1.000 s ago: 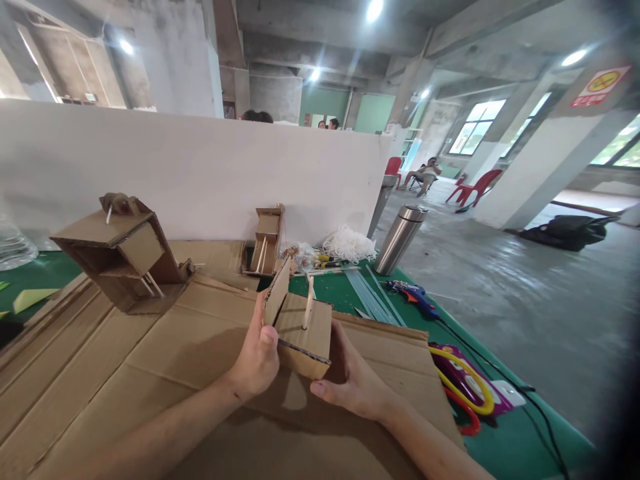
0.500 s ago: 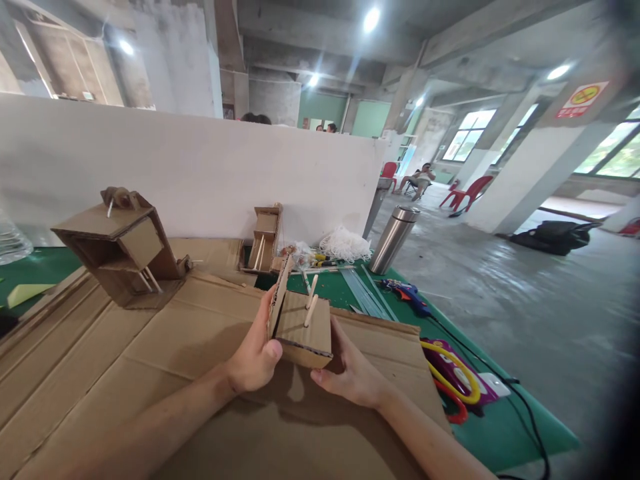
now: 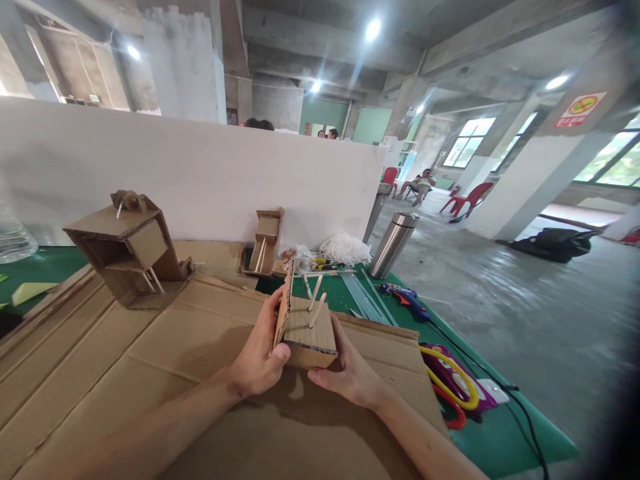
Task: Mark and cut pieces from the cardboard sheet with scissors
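A small corrugated cardboard piece [image 3: 307, 330] with a thin wooden stick [image 3: 317, 308] poking up from it is held in front of me. My left hand [image 3: 261, 357] grips its left side, thumb pressed on the near edge beside an upright cardboard flap. My right hand [image 3: 350, 373] is closed under and around its right side, fingers hidden behind it. Both hands hover just above large flat cardboard sheets [image 3: 150, 360].
A cardboard box model [image 3: 130, 250] stands at the back left, a smaller one [image 3: 267, 241] by the white partition [image 3: 200, 173]. A steel flask [image 3: 393, 245], blue glue gun [image 3: 407, 297], white string [image 3: 343, 248], strips and a purple tool [image 3: 457, 383] lie on the green mat.
The cardboard piece has tilted so its top faces up more and the side flap stands edge-on. Both hands shifted slightly with it; the stick now leans right.
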A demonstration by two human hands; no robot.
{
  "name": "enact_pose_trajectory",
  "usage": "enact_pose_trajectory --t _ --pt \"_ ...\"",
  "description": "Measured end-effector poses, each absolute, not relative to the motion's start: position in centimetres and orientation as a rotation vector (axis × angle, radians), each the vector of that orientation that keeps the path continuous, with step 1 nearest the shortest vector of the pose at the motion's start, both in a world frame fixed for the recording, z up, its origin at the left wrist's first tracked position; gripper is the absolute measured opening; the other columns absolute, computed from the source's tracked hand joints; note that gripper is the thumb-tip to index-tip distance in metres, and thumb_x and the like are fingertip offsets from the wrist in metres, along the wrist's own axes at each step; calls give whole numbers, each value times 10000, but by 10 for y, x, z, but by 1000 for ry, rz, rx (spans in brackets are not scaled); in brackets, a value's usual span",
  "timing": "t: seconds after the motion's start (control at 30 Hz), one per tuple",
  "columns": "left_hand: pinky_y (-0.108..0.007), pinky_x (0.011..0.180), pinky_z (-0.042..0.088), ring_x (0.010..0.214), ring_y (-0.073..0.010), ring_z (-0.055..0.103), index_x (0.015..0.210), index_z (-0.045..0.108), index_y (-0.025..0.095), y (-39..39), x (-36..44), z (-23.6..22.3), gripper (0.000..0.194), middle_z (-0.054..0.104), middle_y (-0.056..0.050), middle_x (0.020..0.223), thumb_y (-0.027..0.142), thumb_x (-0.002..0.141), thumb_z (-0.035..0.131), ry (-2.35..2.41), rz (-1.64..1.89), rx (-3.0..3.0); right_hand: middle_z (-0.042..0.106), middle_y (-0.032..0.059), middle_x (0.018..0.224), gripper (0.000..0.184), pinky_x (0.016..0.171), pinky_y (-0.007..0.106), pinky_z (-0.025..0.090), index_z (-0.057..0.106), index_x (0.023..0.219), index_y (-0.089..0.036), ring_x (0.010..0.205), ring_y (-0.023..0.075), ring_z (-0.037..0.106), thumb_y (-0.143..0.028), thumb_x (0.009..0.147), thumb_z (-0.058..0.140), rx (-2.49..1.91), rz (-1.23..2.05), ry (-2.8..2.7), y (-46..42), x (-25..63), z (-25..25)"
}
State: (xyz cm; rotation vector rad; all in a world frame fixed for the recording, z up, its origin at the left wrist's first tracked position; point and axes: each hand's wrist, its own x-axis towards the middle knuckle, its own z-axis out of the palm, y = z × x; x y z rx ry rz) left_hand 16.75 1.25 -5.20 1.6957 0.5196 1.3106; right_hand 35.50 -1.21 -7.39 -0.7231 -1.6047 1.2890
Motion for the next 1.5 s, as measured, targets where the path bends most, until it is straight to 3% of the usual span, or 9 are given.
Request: enact_pose_trajectory --t 0.37,0.67,0.87,0.93,1.1,1.33,1.5 --pt "-372 1144 127 1353 -315 271 1459 243 149 15 166 -59 795 325 -145 1470 619 846 430 557 1321 1813 377 100 1454 792 1084 472 311 249 1394 -284 1335 264 353 -354 761 720 -735 1303 -1620 -13 354 -69" --pt "-468 1111 247 1335 -341 293 1457 150 133 19 166 -59 781 297 -190 1457 634 881 315 455 1362 1941 355 110 1455 818 1090 479 279 273 1395 -264 1320 284 350 -331 732 747 -778 1251 -1678 -11 355 -71" --pt "-494 1048 336 1254 -341 403 1422 262 154 23 164 -67 751 418 -186 1352 669 875 239 525 1394 1927 380 94 1434 790 1084 468 275 309 1376 -287 1328 280 332 -313 727 760 -711 1309 -1596 -10 356 -71" --pt "-492 1034 351 1240 -342 417 1429 233 141 22 164 -67 777 408 -197 1355 680 869 225 529 1370 1880 397 79 1419 762 1080 443 284 325 1356 -297 1311 261 355 -315 730 759 -685 1323 -1562 -11 355 -70" --pt "-485 1084 293 1306 -353 334 1454 116 141 20 165 -62 803 306 -204 1434 669 869 271 496 1346 1874 421 68 1393 720 1049 391 330 353 1315 -304 1287 233 383 -305 725 766 -648 1346 -1505 -11 353 -66" --pt "-470 1056 345 1283 -327 376 1462 120 246 19 168 -55 718 354 -135 1425 634 886 302 397 1372 1919 403 58 1413 749 1063 406 304 342 1331 -322 1309 244 364 -286 719 773 -641 1389 -1486 -10 355 -70" --pt "-473 1102 271 1336 -323 303 1471 136 240 21 165 -63 707 308 -125 1458 620 895 290 437 1392 1929 399 56 1412 751 1061 397 309 340 1333 -325 1297 232 377 -275 721 772 -633 1393 -1480 -9 354 -71"
